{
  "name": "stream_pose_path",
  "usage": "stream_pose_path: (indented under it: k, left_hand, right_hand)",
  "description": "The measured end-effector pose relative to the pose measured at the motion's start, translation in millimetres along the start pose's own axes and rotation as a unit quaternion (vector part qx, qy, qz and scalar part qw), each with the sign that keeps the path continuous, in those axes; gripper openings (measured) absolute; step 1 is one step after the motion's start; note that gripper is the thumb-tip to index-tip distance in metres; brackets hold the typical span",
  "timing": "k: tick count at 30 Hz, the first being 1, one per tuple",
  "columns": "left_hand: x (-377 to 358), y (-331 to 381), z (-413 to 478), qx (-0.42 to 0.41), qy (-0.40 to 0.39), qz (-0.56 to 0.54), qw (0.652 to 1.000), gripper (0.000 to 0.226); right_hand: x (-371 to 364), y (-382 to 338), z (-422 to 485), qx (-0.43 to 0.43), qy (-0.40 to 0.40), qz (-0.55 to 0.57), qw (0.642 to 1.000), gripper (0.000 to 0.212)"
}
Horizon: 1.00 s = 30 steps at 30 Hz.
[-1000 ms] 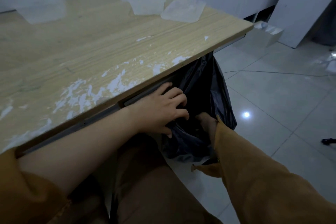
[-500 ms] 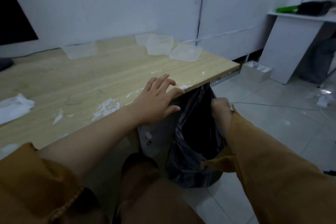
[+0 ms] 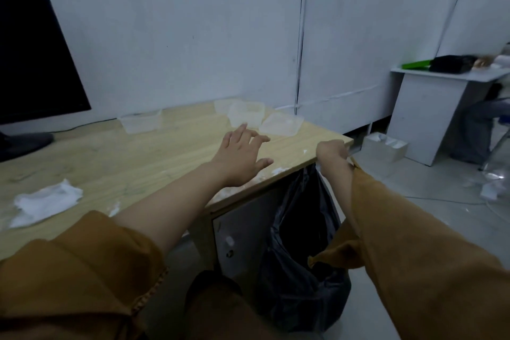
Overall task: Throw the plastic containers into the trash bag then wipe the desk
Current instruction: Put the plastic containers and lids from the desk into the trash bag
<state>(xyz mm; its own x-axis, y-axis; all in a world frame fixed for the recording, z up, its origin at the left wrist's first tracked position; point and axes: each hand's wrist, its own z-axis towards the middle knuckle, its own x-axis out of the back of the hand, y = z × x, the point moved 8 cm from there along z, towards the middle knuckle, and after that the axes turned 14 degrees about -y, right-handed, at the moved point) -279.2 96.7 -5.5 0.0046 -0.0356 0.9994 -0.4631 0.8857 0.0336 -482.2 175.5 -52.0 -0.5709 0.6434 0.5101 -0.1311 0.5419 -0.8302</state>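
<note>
Several clear plastic containers stand at the far side of the wooden desk (image 3: 116, 163): one container (image 3: 141, 125) left of centre, a second container (image 3: 246, 116) and a flat lid-like container (image 3: 281, 127) near the right corner. My left hand (image 3: 240, 156) hovers over the desk with fingers spread, a short way from them, holding nothing. My right hand (image 3: 332, 153) is curled at the desk's right corner and holds up the rim of the black trash bag (image 3: 300, 251), which hangs open beside the desk.
A crumpled white cloth (image 3: 45, 201) lies on the desk's left part, with white smears near the front edge. A black monitor (image 3: 30, 63) stands at the back left. A white box (image 3: 385, 149) and a white side table (image 3: 438, 107) stand on the floor to the right.
My left hand left the bag, rose over the desk edge and moved toward the containers. My right hand lifted the bag's rim up to the desk corner. The view tilted upward.
</note>
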Motion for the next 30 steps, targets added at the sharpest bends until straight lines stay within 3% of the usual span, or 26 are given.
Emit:
stream_pose_path:
  k: [2, 6, 14, 20, 24, 27, 30]
  left_hand:
    - [5, 4, 3, -0.002, 0.005, 0.006, 1.0, 0.056]
    - [6, 6, 10, -0.001, 0.006, 0.005, 1.0, 0.056]
    - [-40, -27, 35, 0.073, -0.03, -0.11, 0.991, 0.053]
    - [-53, -64, 60, 0.125, 0.062, -0.224, 0.964, 0.044]
    - [-46, -81, 87, 0.136, 0.109, -0.222, 0.959, 0.044]
    - [-40, -90, 113, 0.121, 0.129, -0.162, 0.971, 0.043]
    - [-32, -98, 133, 0.098, 0.158, -0.105, 0.977, 0.04]
  right_hand:
    - [7, -8, 3, 0.017, 0.044, 0.013, 0.999, 0.039]
    - [0, -33, -6, 0.052, 0.053, 0.055, 0.996, 0.042]
    - [-66, -50, -8, 0.114, -0.029, 0.032, 0.993, 0.047]
    - [-86, -64, 22, 0.16, -0.022, 0.016, 0.987, 0.052]
    - [-93, -75, 48, 0.176, 0.045, -0.141, 0.973, 0.046]
    - [-109, -90, 67, 0.199, 0.076, -0.298, 0.931, 0.041]
    - [-128, -104, 79, 0.243, 0.078, -0.367, 0.894, 0.037]
